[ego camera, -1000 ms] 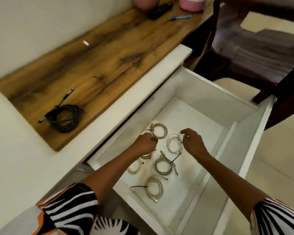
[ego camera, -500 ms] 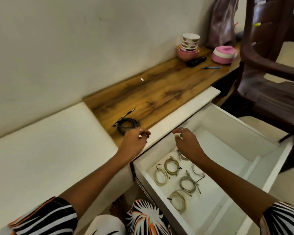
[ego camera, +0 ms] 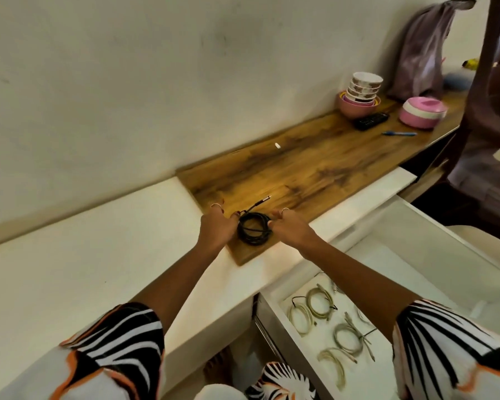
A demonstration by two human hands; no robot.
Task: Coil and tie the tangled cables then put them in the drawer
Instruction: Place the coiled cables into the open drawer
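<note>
A black coiled cable (ego camera: 254,232) lies on the near end of the wooden board (ego camera: 315,168), its plug end pointing up and right. My left hand (ego camera: 217,230) holds the coil's left edge with curled fingers, and my right hand (ego camera: 292,230) grips its right edge. The open white drawer (ego camera: 445,235) is at the lower right. Several pale coiled and tied cables (ego camera: 319,301) lie on its floor, partly hidden by my right arm.
A white counter (ego camera: 84,269) runs left of the board. At the board's far end stand stacked bowls (ego camera: 361,90), a black remote (ego camera: 370,121), a blue pen (ego camera: 399,133) and a pink container (ego camera: 422,111). A dark chair (ego camera: 488,125) stands to the right, beyond the drawer.
Both hands left the pale cables in the drawer, rose over the counter edge and reached the black coil on the board. My view swung up and left.
</note>
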